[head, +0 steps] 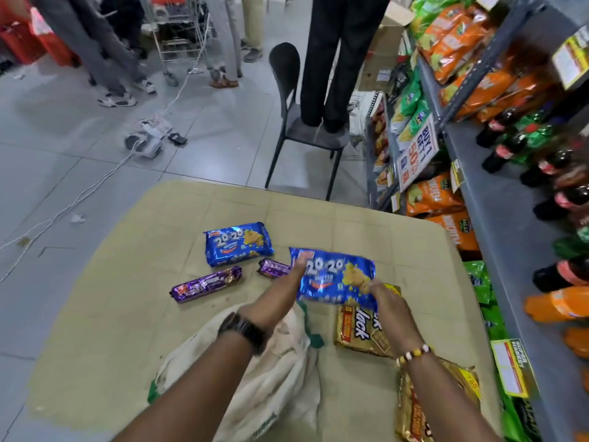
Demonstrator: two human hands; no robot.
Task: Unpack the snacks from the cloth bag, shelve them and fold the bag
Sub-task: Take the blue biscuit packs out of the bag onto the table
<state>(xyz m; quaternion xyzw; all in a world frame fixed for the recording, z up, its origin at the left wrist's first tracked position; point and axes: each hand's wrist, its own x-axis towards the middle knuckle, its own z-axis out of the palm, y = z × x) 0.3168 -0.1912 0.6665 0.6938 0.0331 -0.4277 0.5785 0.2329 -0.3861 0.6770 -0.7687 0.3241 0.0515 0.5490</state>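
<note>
Purple foil choc bar (205, 283) lies far left on the beige padded surface (105, 314), w/ a blue "20-20" biscuit pkt (239, 244) behind it & a 2nd purple bar (274, 268) to its right. Cream cloth bag (255, 378) slumps at the near edge, partly under the left forearm. It's soft & floppy, so prob folds easy once empty. Left hand (288, 282) pinches the left end of a 2nd blue biscuit pkt (338, 279), thumb on top. Right hand (387, 298) has its fingers pinching the pkt's right end. Pkt looks light w/ slick, crinkly film & brittle contents, so grip the ends & don't squeeze the middle. Gold "Jack" cracker pkt (360, 333) lies partly under it. Grey metal shelf (510, 250) is far right.
</note>
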